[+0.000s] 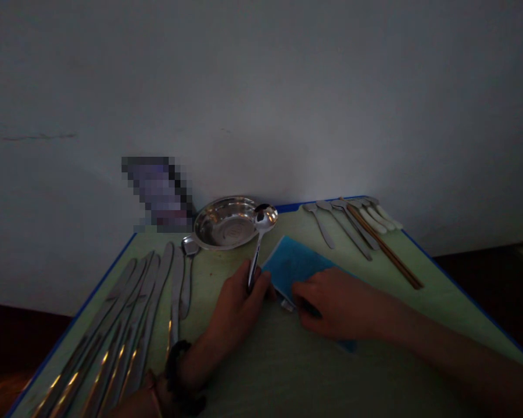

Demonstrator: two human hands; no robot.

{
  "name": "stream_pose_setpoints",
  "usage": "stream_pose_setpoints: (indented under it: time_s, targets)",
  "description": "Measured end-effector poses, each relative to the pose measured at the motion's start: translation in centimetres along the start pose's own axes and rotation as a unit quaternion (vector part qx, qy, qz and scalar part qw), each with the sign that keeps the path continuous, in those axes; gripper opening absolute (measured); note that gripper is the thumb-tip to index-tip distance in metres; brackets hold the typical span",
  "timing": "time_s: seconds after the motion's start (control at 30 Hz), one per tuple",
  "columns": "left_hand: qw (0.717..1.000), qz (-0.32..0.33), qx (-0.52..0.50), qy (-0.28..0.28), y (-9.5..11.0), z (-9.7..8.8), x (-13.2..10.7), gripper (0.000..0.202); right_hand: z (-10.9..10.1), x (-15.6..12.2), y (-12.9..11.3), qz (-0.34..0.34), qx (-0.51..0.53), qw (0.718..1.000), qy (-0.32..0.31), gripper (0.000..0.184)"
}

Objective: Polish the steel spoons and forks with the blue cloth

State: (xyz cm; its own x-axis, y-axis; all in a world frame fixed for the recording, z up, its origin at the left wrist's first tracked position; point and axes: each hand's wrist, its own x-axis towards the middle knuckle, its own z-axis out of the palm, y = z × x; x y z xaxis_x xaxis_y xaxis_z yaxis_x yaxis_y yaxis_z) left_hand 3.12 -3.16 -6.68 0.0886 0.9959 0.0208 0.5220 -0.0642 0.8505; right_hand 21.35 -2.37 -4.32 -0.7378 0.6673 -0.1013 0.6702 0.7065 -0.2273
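My left hand [239, 299] is closed around the handle of a shiny metal soup spoon [265, 219]. The round bowl of the spoon points up and away from me, overlapping the rim of a steel dish [226, 223] behind it. To the right, my right hand [335, 302] has its fingers curled on a blue cloth [307, 261], closed on its near part. The cloth lies on the green tabletop, with one far corner spread toward the back. My palm hides part of the cloth.
Several table knives [126, 331] lie side by side at the left, a small spoon [186, 284] beside them. Several spoons [344, 232] and wooden chopsticks [386, 247] lie back right, near white-handled utensils [379, 217]. A pixelated object [161, 194] leans against the wall.
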Motion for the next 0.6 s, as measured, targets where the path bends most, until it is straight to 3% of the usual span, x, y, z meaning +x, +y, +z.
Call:
stream_pose_setpoints:
  time_s: [0.27,0.47,0.6]
  targets:
    - [0.998,-0.003,-0.066,-0.001,-0.2,0.1,-0.1,0.021,0.7,0.2,0.2,-0.017,0.030,0.999,-0.033,0.015]
    - [0.994,0.002,-0.107,-0.012,-0.3,0.2,-0.2,0.019,-0.5,0.0,0.9,-0.024,0.089,0.995,-0.034,0.023]
    - [0.994,-0.003,-0.106,-0.018,-0.3,0.1,-0.1,0.019,-1.3,-0.5,2.3,0.095,0.043,0.993,0.054,0.027]
